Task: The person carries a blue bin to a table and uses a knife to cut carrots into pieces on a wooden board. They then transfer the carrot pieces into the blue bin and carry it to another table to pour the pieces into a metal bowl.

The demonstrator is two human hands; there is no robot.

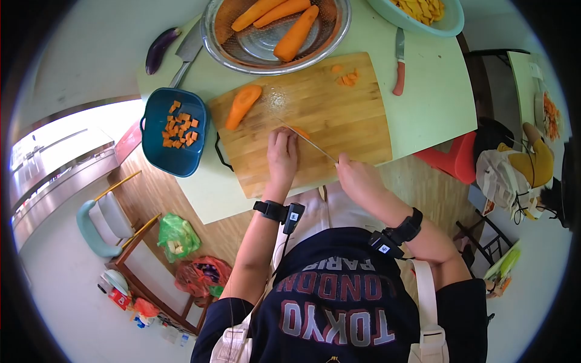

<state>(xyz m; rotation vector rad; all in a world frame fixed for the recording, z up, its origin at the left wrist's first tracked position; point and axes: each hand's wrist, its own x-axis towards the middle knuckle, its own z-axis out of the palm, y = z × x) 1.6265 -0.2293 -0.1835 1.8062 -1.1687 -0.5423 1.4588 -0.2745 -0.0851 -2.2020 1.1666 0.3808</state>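
Observation:
My right hand (358,179) is wrapped round the handle of a kitchen knife (316,145), its thin blade slanting up and left across the wooden cutting board (345,121). Curled fingers of my left hand (282,156) press down at the blade's tip end, holding a carrot piece (300,131) that is mostly hidden by hand and blade. A larger cut carrot (244,106) lies on the board's left side. Small carrot scraps (348,78) sit near its far right corner.
A blue basket (204,130) with carrot cubes stands left of the board. Behind are a metal bowl (209,45) of peeled carrots, a cleaver (190,45), an eggplant (161,49), a red-handled knife (399,66) and a pale-blue bowl (455,21). Another person (526,160) sits at right.

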